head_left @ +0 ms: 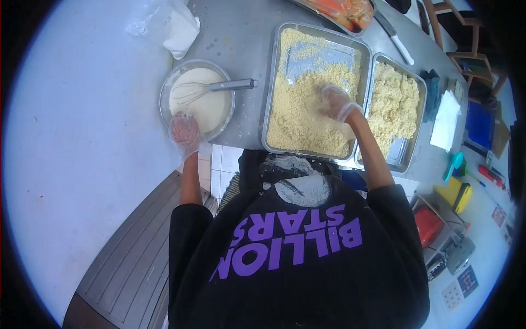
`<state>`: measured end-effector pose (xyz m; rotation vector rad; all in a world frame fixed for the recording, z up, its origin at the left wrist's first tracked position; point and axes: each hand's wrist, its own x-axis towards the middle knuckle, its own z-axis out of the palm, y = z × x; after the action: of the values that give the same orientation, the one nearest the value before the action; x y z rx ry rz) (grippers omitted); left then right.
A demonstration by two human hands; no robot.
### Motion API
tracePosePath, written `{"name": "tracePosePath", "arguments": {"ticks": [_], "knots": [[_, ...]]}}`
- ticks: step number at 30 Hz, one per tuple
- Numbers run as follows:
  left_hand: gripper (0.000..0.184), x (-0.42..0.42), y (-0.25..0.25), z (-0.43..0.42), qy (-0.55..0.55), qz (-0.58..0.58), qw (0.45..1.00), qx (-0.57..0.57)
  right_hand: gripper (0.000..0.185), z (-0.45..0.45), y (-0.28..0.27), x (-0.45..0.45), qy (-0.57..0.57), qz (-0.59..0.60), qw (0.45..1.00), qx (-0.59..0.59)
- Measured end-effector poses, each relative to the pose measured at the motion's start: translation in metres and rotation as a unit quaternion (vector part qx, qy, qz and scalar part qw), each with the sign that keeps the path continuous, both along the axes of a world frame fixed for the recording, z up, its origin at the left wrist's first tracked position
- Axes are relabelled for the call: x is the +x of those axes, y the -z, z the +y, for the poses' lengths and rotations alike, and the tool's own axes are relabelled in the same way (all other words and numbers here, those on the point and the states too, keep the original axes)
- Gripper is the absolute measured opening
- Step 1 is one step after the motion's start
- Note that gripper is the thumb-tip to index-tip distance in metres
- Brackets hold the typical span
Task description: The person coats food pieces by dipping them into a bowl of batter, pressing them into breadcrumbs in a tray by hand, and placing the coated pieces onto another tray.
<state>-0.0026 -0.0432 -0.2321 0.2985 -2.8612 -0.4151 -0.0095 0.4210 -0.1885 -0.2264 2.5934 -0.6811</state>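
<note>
My left hand (pixel 185 130), in a clear plastic glove, is at the near left rim of a bowl (pixel 164 104) of pale batter (pixel 215 112). Its fingers look curled in, and whatever they hold is not clear. A wire whisk (pixel 230 85) rests across the bowl, handle pointing right. My right hand (pixel 333 103), also gloved, reaches into a large metal tray (pixel 267 115) of yellowish crumbs (pixel 304 118). Its fingers are blurred and partly hidden against the crumbs, so their closing cannot be seen.
A second metal tray (pixel 404 159) with a heap of crumbs (pixel 392 98) stands right of the first. Beyond them lie a white-handled knife (pixel 402 49) and a tray with reddish food in plastic (pixel 350 13). A plastic bag (pixel 178 33) sits at the back left, white paper (pixel 445 120) at right.
</note>
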Motion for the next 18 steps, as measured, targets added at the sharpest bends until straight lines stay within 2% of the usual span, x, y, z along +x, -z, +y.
{"name": "tracePosePath", "arguments": {"ticks": [1,5,7,9,11,13,15,17,18], "knots": [[0.04,-0.001,-0.007,0.004,0.002,0.004,1.0,0.0,0.064,0.002,0.002,0.002,-0.006,0.036,0.997,-0.062],[0.036,-0.005,-0.023,0.013,0.001,0.007,1.0,0.018,0.062,-0.007,-0.009,-0.012,-0.059,-0.027,0.998,-0.014],[0.035,-0.006,-0.024,0.015,0.0,-0.01,1.0,0.018,0.061,-0.014,-0.004,-0.022,-0.174,-0.078,0.972,0.14],[0.035,-0.003,-0.023,0.016,0.01,0.035,0.999,0.016,0.061,-0.014,-0.007,-0.019,-0.139,-0.107,0.977,0.121],[0.036,-0.003,-0.022,0.014,0.006,0.025,1.0,0.009,0.061,-0.016,-0.012,-0.013,-0.103,-0.137,0.98,0.099],[0.036,-0.003,-0.016,0.012,0.009,0.017,1.0,0.004,0.058,-0.016,-0.025,-0.008,-0.023,-0.138,0.99,-0.03],[0.036,-0.001,-0.015,0.014,-0.012,0.02,0.999,-0.045,0.056,-0.013,-0.009,-0.004,-0.037,-0.121,0.992,-0.03],[0.036,-0.002,-0.017,0.014,0.0,0.035,0.999,-0.028,0.055,-0.009,0.002,-0.003,-0.055,-0.103,0.993,-0.03],[0.035,-0.001,-0.019,0.015,0.009,0.046,0.999,-0.012,0.053,-0.014,-0.011,-0.004,-0.037,-0.132,0.99,-0.008]]}}
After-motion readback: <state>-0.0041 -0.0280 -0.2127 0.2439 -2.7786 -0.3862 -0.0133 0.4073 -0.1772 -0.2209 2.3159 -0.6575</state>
